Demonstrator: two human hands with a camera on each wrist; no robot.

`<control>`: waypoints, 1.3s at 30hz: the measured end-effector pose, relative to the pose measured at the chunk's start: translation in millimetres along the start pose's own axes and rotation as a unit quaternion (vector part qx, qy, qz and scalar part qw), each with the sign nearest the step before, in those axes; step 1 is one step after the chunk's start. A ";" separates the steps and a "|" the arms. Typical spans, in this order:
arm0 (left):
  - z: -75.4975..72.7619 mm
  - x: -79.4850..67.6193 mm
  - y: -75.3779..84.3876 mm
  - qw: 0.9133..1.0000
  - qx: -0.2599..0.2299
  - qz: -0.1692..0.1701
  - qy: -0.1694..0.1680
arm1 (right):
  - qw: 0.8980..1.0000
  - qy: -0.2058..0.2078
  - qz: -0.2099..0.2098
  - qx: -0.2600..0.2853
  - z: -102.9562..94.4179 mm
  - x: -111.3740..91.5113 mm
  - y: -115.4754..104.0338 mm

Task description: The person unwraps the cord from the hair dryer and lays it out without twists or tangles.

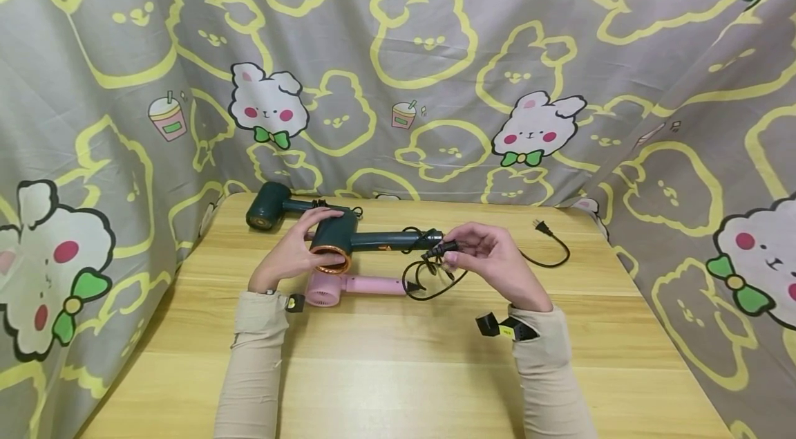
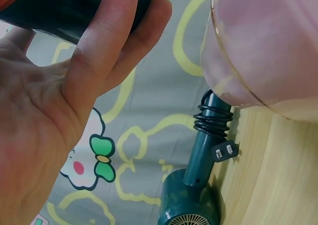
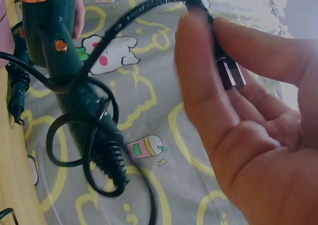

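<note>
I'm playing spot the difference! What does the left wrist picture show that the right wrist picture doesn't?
Only the left wrist view shows the left hand's palm and the thin gold line round the pink dryer.

Only the right wrist view shows the right hand pinching a plug, and the handle of the held dryer with its looped cord.

Both show parts of the left hand, held dryer, pink dryer, table and curtain.

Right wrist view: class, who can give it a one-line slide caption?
A right hand pinches a two-pronged plug while black cable loops across a dark green hair dryer.
</note>
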State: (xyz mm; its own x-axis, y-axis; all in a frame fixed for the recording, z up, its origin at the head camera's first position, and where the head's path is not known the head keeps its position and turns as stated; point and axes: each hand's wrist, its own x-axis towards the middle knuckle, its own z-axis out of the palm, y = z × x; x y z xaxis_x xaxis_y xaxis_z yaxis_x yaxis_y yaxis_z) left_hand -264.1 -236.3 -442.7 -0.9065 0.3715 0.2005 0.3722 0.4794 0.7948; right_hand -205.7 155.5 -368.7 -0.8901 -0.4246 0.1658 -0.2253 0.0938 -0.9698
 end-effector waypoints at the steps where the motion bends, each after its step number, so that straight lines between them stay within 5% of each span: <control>1: -0.7 -0.3 -0.4 1.000 0.001 0.000 0.001 | 1.000 -0.012 -0.002 0.010 -1.3 -0.2 1.0; 6: -4.1 -1.3 -0.5 1.000 -0.001 -0.001 0.009 | 0.999 -0.034 -0.009 0.028 -8.4 -0.6 5.7; 12: -6.0 -2.6 -1.2 1.000 -0.001 -0.004 0.011 | 1.000 -0.013 -0.019 0.007 -14.8 -2.1 7.5; 29: -8.4 -6.2 2.8 1.000 -0.005 -0.019 0.020 | 0.999 -0.001 0.043 -0.013 -39.3 -8.4 10.8; 39: -9.7 -6.4 3.1 1.000 -0.011 -0.012 0.020 | 0.998 0.001 0.038 -0.059 -46.2 -8.6 16.1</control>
State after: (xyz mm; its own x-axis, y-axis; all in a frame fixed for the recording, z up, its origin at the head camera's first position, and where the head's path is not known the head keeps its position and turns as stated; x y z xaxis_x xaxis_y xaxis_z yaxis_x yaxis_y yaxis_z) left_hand -259.1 -244.9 -436.0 -0.9229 0.3270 0.2033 0.3454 0.4695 0.8126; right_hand -219.9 202.2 -377.4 -0.9071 -0.4105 0.0936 -0.2027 0.2309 -0.9516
